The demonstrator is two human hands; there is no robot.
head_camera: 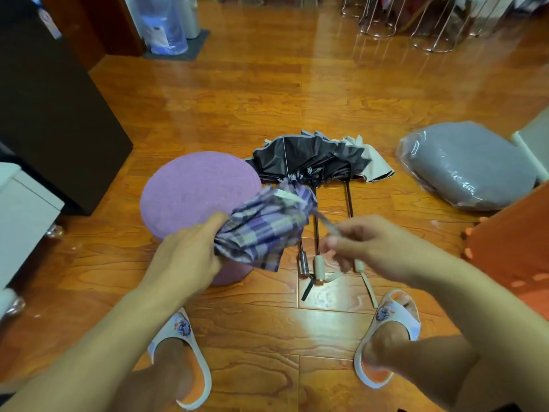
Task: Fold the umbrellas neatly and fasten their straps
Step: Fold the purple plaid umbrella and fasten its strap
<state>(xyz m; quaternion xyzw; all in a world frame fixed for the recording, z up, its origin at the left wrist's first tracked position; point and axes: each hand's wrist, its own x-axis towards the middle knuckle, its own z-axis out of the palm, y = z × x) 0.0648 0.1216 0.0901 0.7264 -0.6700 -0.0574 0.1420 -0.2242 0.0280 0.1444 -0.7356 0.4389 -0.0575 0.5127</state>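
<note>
Umbrella fabric in purple plaid [267,224] was gripped at its lower, gathered end by the left hand [190,257], whose fingers and thumb were curled around the bunched canopy, presumably so that the pleats were kept from springing loose. The bundle was held in the air above the floor, tilted up and away toward the tips of its ribs, just in front of a round purple stool [196,197]. The strap [328,224], a thin blurred band running out from the canopy, was pinched between the thumb and fingertips of the right hand [365,242] and drawn out to the side, most likely so that it could be wrapped round the folds and fastened; whether any fastener had been engaged could not be told through the blur. Beyond the hands, other umbrellas [315,156] were laid on the wooden floor [297,84] with dark and beige canopies slack and unfolded and their shafts and handles [319,267] pointed back toward the person, seemingly so that each could be reached in turn. Two slippered feet [389,337] were planted either side of the handles. A grey cushion in plastic wrap [469,168] was lying well apart to the right.
</note>
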